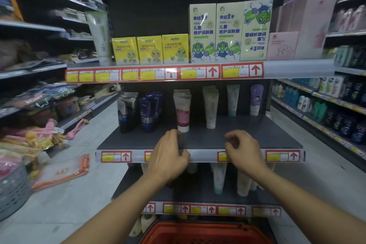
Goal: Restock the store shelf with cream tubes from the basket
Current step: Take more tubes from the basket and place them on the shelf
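Red basket [206,233] sits lowest, below the shelf [200,140]. Both hands hover empty at its front edge: left hand [168,156] loosely curled, right hand [242,149] half-closed. Cream tubes [183,110] stand upright behind.

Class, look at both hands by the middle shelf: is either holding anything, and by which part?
Nothing is held. The left hand and right hand are empty, curled over the shelf edge.

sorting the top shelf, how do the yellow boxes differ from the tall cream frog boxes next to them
The yellow boxes are short and bright yellow; the tall cream boxes stand about twice as high and are pale. All three yellow ones are upright, while the rightmost cream box is upside down. Both sets show a green frog cartoon and sit in a row of three.
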Demonstrator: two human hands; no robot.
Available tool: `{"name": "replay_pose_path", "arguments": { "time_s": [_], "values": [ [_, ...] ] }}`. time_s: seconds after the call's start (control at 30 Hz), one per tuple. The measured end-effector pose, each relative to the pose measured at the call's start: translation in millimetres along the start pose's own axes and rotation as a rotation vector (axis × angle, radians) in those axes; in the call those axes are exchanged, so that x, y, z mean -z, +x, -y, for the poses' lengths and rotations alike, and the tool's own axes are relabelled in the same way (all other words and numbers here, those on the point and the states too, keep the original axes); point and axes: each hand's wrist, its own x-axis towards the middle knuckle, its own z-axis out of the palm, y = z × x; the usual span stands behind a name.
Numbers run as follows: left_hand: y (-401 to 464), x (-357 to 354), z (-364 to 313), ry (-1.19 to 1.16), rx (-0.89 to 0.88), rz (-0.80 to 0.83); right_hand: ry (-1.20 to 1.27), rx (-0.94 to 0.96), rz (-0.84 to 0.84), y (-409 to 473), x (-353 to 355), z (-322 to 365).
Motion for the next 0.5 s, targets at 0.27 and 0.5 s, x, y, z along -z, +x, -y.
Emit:
{"name": "replay_pose_path", "arguments": {
  "time_s": [0.27, 0.5],
  "values": [
    [-46, -13, -7, 0.003, -0.085, 0.053, -0.015, 0.045, 0.001, -51, -4, -6],
    [-92, -55, 15, 0.023, -0.043, 0.196, -0.092, -0.065, 0.197, -112, -41, -48]
  ]
}}
